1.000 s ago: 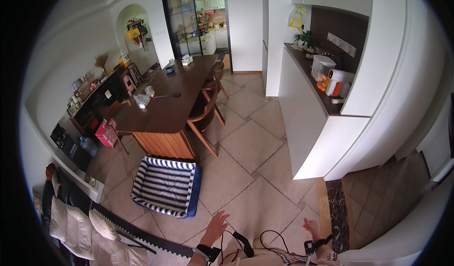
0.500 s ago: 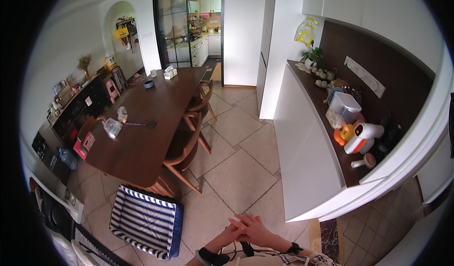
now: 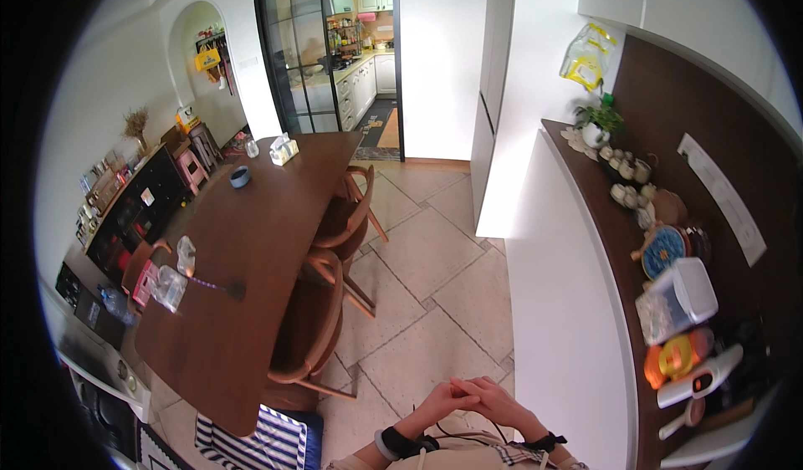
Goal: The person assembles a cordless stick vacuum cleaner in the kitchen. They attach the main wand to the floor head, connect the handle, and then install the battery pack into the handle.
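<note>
My left hand [image 3: 442, 402] and my right hand [image 3: 493, 401] are folded together in front of my body, at the lower middle. The right hand's fingers lie over the left hand's, and both hands are closed. No object shows in either one, though the space between the palms is hidden. Dark bands circle both wrists, and a thin dark cable runs below the hands. Nearest to them are the tiled floor [image 3: 397, 344] and a wooden chair [image 3: 322, 328] on the left.
A long dark table [image 3: 242, 244] stands left, with a tissue box [image 3: 284, 150] and a blue bowl [image 3: 240, 176]. A striped pet bed [image 3: 255, 438] lies at its near end. On the right, a white cabinet [image 3: 569, 303] carries a potted plant [image 3: 597, 125]. A glass door [image 3: 297, 60] fronts the kitchen.
The view has moved forward: table, chairs and cabinet appear nearer, and the pet bed has slid toward the lower edge. My hands stay joined, with their interlaced fingers now folded closer together.
</note>
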Demonstrator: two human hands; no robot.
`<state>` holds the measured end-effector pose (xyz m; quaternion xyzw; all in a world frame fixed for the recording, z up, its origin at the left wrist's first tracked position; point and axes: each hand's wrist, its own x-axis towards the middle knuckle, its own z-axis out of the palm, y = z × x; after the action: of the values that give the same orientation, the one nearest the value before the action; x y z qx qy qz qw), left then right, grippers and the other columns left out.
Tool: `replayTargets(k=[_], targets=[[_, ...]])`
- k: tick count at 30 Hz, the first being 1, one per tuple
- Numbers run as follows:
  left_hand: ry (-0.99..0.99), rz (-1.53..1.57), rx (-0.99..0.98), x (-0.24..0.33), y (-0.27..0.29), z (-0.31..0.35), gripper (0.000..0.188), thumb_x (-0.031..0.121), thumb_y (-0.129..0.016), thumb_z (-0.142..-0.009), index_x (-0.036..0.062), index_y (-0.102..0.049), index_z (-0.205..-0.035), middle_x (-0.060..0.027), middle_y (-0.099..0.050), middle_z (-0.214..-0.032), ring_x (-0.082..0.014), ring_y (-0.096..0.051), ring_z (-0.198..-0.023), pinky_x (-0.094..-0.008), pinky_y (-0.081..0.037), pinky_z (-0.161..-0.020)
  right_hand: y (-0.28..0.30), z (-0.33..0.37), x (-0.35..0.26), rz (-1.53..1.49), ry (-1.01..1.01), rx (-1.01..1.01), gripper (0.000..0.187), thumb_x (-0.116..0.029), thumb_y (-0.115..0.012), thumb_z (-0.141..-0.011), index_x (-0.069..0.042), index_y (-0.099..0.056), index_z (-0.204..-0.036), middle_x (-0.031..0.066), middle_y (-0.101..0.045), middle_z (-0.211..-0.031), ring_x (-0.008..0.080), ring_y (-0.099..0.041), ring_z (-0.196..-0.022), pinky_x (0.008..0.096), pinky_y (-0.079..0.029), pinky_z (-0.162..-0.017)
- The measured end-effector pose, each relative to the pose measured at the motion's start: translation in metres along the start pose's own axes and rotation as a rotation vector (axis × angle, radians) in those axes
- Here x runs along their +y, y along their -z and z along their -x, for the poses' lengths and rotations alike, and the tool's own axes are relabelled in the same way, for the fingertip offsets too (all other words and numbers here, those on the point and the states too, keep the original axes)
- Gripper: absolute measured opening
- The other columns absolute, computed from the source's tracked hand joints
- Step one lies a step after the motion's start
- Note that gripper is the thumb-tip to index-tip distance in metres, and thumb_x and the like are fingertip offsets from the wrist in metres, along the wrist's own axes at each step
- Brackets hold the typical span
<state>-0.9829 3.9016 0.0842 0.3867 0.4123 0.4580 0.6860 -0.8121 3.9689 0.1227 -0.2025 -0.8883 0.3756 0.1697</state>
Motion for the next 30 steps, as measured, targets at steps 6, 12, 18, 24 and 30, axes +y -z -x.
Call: replayTargets(k=[6, 12, 18, 24, 30], targets=[[-0.051, -0.117, 0.242, 0.088, 0.093, -0.096, 0.021, 0.015, -0.067, -0.092, -0.0043, -0.067, -0.1, -0.0083, -0.071, -0.093, -0.0129, -0.065, -0.09, -0.0274, -0.052, -0.081, 0.083, -0.157, 0.055, -0.135, 0.009, -0.165, 0.064, -0.016, -0.064, -0.091, -0.015, -0.036, -0.149, 0.013, -0.065, -0.103, 0.0305, -0.061, -0.094, 0.0382, -0.048, -0.088], [-0.081, 0.21, 0.555, 0.138, 0.233, -0.169, 0.018, 0.009, -0.061, -0.094, -0.0027, -0.064, -0.108, -0.014, -0.068, -0.106, -0.0254, -0.068, -0.099, -0.0363, -0.057, -0.084, 0.141, -0.321, 0.161, -0.121, -0.006, -0.195, 0.057, -0.013, -0.062, -0.093, -0.013, -0.041, -0.146, 0.0099, -0.067, -0.108, 0.024, -0.064, -0.094, 0.0349, -0.051, -0.081], [-0.258, 0.435, 0.636, 0.214, 0.362, -0.28, 0.024, -0.002, -0.05, -0.096, 0.0007, -0.06, -0.118, -0.0157, -0.056, -0.131, -0.0318, -0.06, -0.118, -0.0416, -0.054, -0.095, 0.201, -0.468, 0.252, -0.168, -0.131, -0.101, 0.035, -0.011, -0.061, -0.092, -0.006, -0.06, -0.127, 0.0122, -0.068, -0.102, 0.0256, -0.065, -0.09, 0.0342, -0.052, -0.079], [-0.273, 0.18, 0.553, 0.267, 0.444, -0.442, 0.028, -0.007, -0.053, -0.091, 0.0049, -0.063, -0.115, -0.0153, -0.031, -0.154, -0.0279, -0.038, -0.139, -0.0427, -0.042, -0.106, 0.265, -0.584, 0.325, -0.219, -0.31, -0.018, 0.031, -0.01, -0.063, -0.092, -0.005, -0.063, -0.123, 0.011, -0.069, -0.101, 0.0205, -0.067, -0.089, 0.03, -0.054, -0.073], [-0.24, 0.165, 0.466, 0.351, 0.501, -0.606, 0.041, -0.004, -0.054, -0.088, 0.0078, -0.055, -0.127, -0.0153, -0.033, -0.153, -0.0283, -0.036, -0.14, -0.0416, -0.036, -0.11, 0.34, -0.678, 0.472, -0.237, -0.432, 0.148, 0.029, -0.009, -0.065, -0.091, -0.004, -0.065, -0.119, 0.0094, -0.072, -0.098, 0.017, -0.068, -0.09, 0.0294, -0.053, -0.074]])
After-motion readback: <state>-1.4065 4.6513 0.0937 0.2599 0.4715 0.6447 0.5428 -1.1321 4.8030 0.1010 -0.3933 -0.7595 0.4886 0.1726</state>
